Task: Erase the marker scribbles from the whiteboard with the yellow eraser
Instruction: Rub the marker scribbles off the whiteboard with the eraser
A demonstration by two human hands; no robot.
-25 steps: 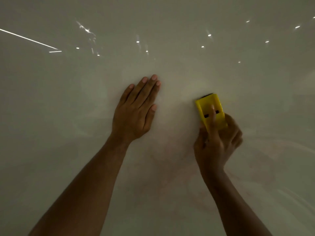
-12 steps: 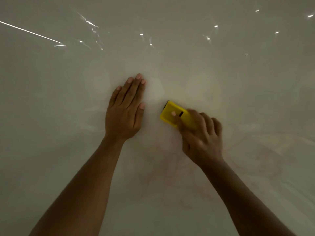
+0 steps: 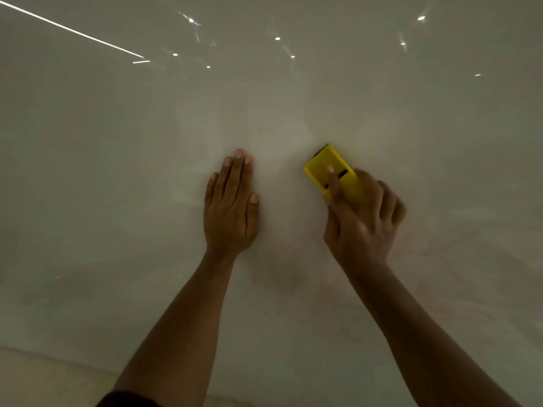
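The whiteboard (image 3: 117, 171) fills nearly the whole view, glossy and dim. Faint reddish marker smears (image 3: 411, 251) remain low and to the right of centre. My right hand (image 3: 361, 227) is shut on the yellow eraser (image 3: 323, 165), pressing it flat on the board with the index finger laid along its back. The eraser points up and to the left and is motion-blurred. My left hand (image 3: 232, 204) lies flat on the board, fingers together and pointing up, a hand's width left of the eraser.
Bright reflections of ceiling lights (image 3: 277, 38) and a light strip (image 3: 73, 31) dot the upper board. The board's lower edge (image 3: 58, 359) runs across the bottom left, with a paler surface below it.
The eraser swept left toward my left hand, then back to the right and up. My left hand stayed flat on the board. The camera tilted, so the board's lower edge now shows.
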